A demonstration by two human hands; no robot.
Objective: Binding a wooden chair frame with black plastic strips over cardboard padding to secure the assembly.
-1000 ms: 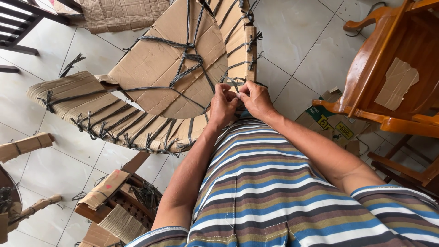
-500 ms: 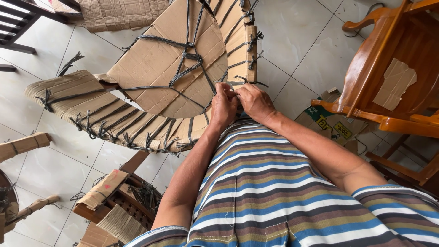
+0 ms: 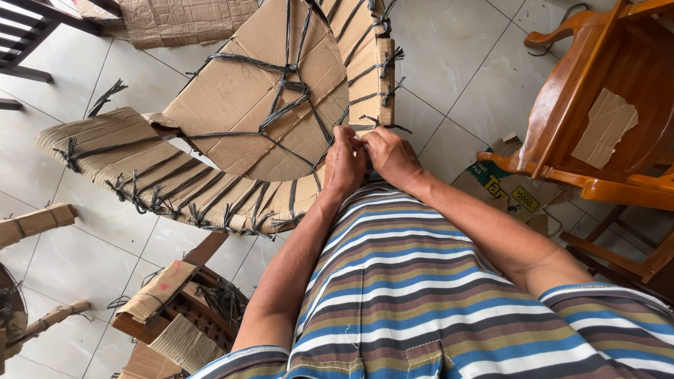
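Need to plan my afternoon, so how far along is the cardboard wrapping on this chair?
Done: the cardboard-wrapped chair has black straps knotted across most of it. In hand: left hand and right hand pinch a strap at the near edge. Left: the bare wooden chair.

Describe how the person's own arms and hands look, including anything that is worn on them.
Both the left hand and the right hand are bare, with no gloves, rings or watch visible. The forearms are uncovered. Short sleeves of a shirt striped in blue, white, brown and olive end above the elbows.
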